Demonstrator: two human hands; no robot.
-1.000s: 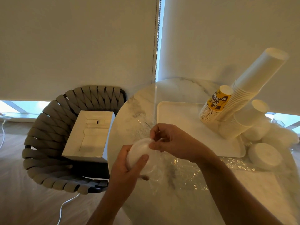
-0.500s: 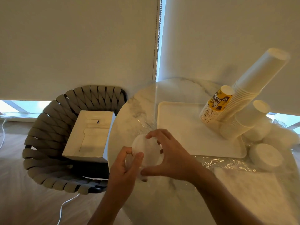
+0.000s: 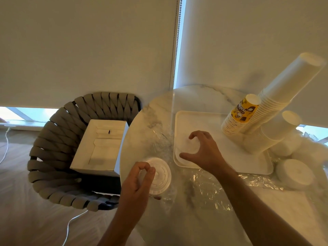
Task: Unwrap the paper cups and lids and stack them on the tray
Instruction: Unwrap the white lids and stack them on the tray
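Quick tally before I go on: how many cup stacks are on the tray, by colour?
White: 2, the tall cup stack and the short cup stack
Yellow printed: 1, the yellow cup stack
Total: 3 stacks on the tray

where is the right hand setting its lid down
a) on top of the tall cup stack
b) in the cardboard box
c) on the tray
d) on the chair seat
c, the right hand curls round a lid over the near left corner of the tray.
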